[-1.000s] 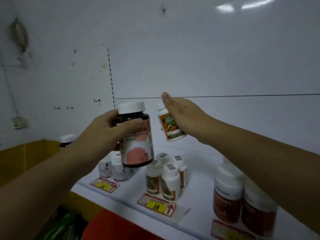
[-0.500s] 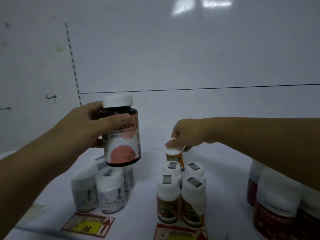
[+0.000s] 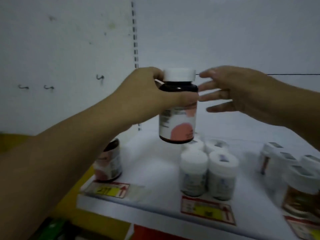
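Note:
My left hand [image 3: 149, 96] grips a dark brown pill bottle [image 3: 178, 118] with a white cap and a pink-and-white label, holding it upright in the air above the white shelf [image 3: 152, 167]. The thumb wraps across the bottle's front. My right hand [image 3: 233, 94] hovers just right of the bottle with its fingers spread and straight, holding nothing; its fingertips are close to the bottle's side. A second bottle of the same kind [image 3: 109, 161] stands on the shelf at the left, partly hidden by my left forearm.
A cluster of small white bottles [image 3: 207, 172] stands on the shelf below the held bottle. More white-capped bottles [image 3: 297, 174] stand at the right. Price tags [image 3: 110, 188] line the shelf's front edge. A white back wall with a slotted upright [image 3: 135, 40] rises behind.
My right hand has let go of the small orange-labelled bottle on the shelf and risen, open, beside the big bottle. The view has swung left, and the held bottle sits higher and more central.

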Action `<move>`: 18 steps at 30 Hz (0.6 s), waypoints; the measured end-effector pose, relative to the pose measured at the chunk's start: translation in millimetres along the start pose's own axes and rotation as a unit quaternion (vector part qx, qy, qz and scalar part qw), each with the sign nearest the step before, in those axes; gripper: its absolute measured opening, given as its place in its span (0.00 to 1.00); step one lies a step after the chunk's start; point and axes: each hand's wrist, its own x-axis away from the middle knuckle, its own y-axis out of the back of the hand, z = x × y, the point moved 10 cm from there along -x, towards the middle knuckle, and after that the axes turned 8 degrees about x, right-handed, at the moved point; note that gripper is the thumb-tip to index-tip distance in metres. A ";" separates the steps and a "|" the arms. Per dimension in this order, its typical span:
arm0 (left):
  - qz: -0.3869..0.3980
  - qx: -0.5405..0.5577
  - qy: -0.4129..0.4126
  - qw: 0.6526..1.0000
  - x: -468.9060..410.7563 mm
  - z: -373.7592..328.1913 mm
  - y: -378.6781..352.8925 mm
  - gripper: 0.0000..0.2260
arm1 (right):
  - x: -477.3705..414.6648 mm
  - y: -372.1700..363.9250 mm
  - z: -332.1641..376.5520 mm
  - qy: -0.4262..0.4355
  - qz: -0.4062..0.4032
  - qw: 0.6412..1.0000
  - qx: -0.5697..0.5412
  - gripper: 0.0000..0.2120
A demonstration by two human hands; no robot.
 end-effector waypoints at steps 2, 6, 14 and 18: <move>0.006 -0.044 -0.019 0.999 5.8 8.2 14.0 0.20 | -7.9 -42.4 30.8 0.037 0.038 0.997 0.059 0.28; 0.026 -0.087 -0.001 0.996 14.2 36.6 46.0 0.24 | -27.5 -88.6 48.5 0.027 0.067 0.990 0.117 0.22; 0.145 -0.242 0.013 0.959 40.2 84.9 74.9 0.36 | -48.3 -146.0 3.9 -0.066 0.074 0.972 0.215 0.20; 0.131 -0.239 -0.016 0.962 40.9 88.5 77.3 0.35 | -39.6 -170.4 -22.3 -0.106 0.097 0.964 0.222 0.19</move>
